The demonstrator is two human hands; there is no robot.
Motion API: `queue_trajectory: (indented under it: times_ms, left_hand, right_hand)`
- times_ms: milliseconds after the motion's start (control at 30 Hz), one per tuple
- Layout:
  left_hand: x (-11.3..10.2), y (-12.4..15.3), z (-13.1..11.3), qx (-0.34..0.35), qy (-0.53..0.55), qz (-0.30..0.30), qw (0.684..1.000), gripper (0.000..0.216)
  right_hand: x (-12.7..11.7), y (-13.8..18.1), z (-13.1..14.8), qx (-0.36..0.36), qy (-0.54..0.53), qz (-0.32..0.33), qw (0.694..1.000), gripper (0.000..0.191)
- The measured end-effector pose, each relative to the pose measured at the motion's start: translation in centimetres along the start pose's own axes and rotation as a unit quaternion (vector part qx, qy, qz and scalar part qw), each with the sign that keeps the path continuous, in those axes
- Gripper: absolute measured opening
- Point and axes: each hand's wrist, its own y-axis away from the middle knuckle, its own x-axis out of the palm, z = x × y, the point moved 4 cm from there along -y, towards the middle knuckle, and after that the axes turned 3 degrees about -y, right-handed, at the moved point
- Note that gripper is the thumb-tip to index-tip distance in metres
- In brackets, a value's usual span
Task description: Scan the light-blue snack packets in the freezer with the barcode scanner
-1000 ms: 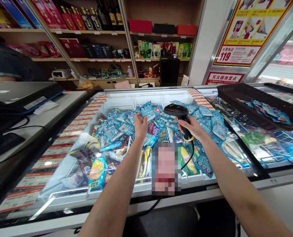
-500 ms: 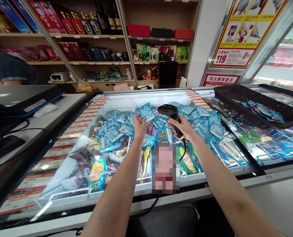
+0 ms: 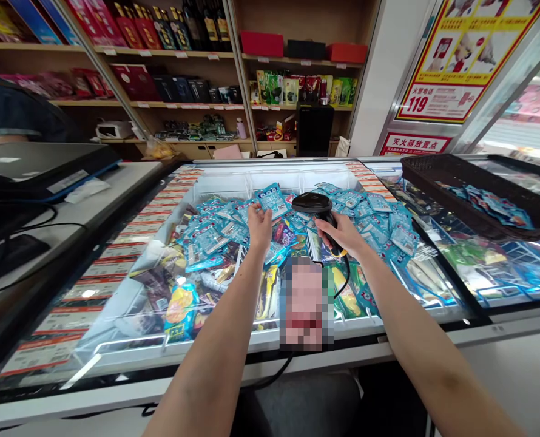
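My left hand pinches the lower edge of a small blue snack packet, with its printed side and a white label patch facing up. My right hand is wrapped round the handle of a black handheld barcode scanner. The scanner's head points left, close to the packet's right side. A cable runs down from the handle. Around both hands, many similar blue packets lie spread in a left and a right heap on the glass top of a chest freezer.
Wrapped ice creams show through the glass. At the right, a dark brown basket holds more blue packets. On the left counter stands a black flat-topped device. A person's sleeve is behind it. Stocked shelves line the back.
The view has shifted slightly, so the surroundings sit a little further right and higher. Both hands keep their holds; the packet and scanner remain close together with little movement.
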Motion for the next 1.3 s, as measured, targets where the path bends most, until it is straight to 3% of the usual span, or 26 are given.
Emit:
queue_trajectory:
  times_ms: [533,867,1133,1300]
  left_hand:
    - [-0.2,-0.4,0.6,-0.001,-0.093,-0.030,0.995,0.043]
    - [-0.4,-0.1,0.7,0.011,-0.108,-0.044,0.993,0.049]
    - [-0.8,1.6,-3.0,0.136,-0.296,-0.140,0.935,0.032]
    - [-2.5,2.3,-5.3,0.158,-0.359,-0.230,0.891,0.037]
  right_hand:
    - [0.1,0.8,0.9,-0.004,0.020,0.075,0.997,0.039]
    - [-1.1,1.2,1.4,0.033,-0.014,0.068,0.997,0.039]
    - [-2.9,1.1,1.1,0.038,-0.037,0.056,0.997,0.039]
    - [-3.9,0.5,0.0,0.053,-0.051,0.004,0.997,0.042]
